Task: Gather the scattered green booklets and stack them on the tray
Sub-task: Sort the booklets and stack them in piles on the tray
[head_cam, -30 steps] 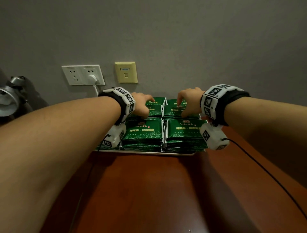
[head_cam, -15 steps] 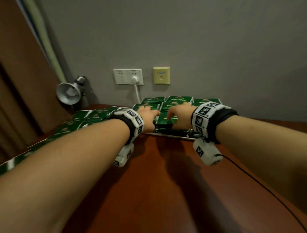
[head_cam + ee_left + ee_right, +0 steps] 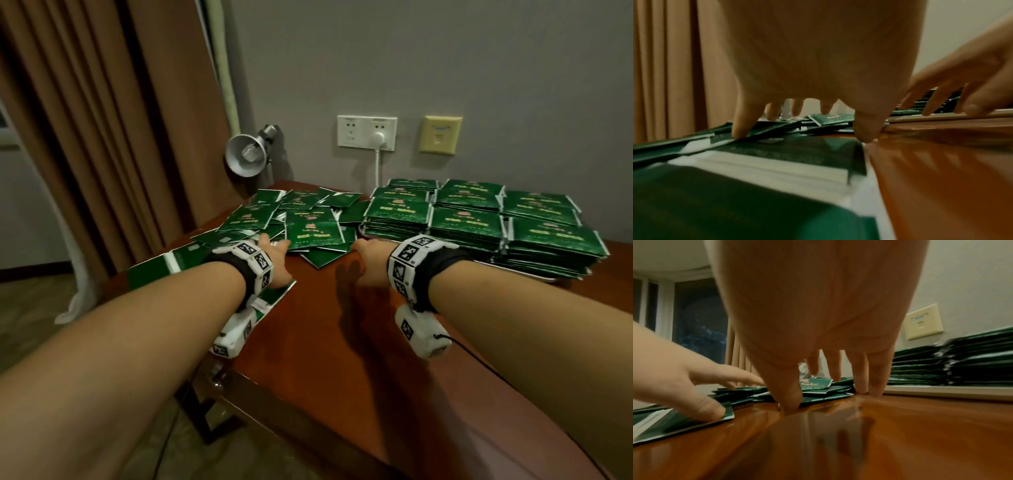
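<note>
A: What is seen of the left hand [image 3: 274, 255]?

B: It is stretched out over the scattered green booklets [image 3: 310, 224] on the left part of the wooden table [image 3: 359, 342]. In the left wrist view its fingers [image 3: 743, 123] are spread and pointed downward, the little finger's tip set on a booklet and the thumb's tip down at the edge where the booklets meet bare wood. Nothing is gripped.

A: And the right hand [image 3: 371, 263]?

B: It is held over bare table just beside the loose pile. In the right wrist view its fingers [image 3: 861, 378] are extended and slightly parted, with the thumb and the two outer fingertips touching the wood at the near edge of the pile. Nothing is held by it either.

A: Where are the booklets found?

B: Two groups are seen. A loose, overlapping heap is spread across the table's left side, some lying at angles and a few reaching the near left corner under the left forearm. The rest are piled in neat stacks [image 3: 466, 222] on the tray [image 3: 527, 274], set at the table's far right against the wall. The tray's pale rim shows beneath the stacks.

A: What else is in view?

B: A metal clamp lamp [image 3: 246, 156], a white double socket [image 3: 366, 133] with a plug in it, a cream wall plate [image 3: 440, 134], and a brown curtain [image 3: 102, 120] at the left.
</note>
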A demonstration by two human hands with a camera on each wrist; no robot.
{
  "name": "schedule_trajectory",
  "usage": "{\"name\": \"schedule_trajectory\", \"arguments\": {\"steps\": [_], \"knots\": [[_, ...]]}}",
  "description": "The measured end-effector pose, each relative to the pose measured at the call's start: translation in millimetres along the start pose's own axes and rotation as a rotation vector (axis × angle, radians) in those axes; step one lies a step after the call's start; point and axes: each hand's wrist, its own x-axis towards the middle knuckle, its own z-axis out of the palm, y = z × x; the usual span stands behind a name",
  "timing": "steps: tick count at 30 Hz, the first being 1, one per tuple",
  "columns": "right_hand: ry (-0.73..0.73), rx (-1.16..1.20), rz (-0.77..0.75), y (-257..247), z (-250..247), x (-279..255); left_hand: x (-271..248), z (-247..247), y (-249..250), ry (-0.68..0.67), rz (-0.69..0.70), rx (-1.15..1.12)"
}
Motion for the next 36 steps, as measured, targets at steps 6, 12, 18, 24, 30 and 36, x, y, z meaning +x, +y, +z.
{"name": "schedule_trajectory", "arguments": {"steps": [6, 12, 18, 24, 30, 36], "knots": [[-0.006, -0.079, 0.022, -27, 4, 53, 21, 21, 3, -0.092, 0.075, -0.017], [0.029, -0.103, 0.056, -46, 7, 100, 33, 27, 1, -0.076, 0.119, 0.021], [-0.046, -0.303, -0.043, -58, -4, 116, 32, 28, 0, -0.063, 0.123, 0.042], [-0.012, -0.380, -0.028, -51, -15, 94, 24, 24, 2, -0.049, 0.138, 0.043], [-0.015, -0.369, -0.131, -30, -13, 38, 9, 21, 6, -0.025, 0.174, -0.039], [-0.047, -0.350, -0.200, 5, -5, -33, -16, 15, 34, -0.014, 0.243, -0.126]]}}
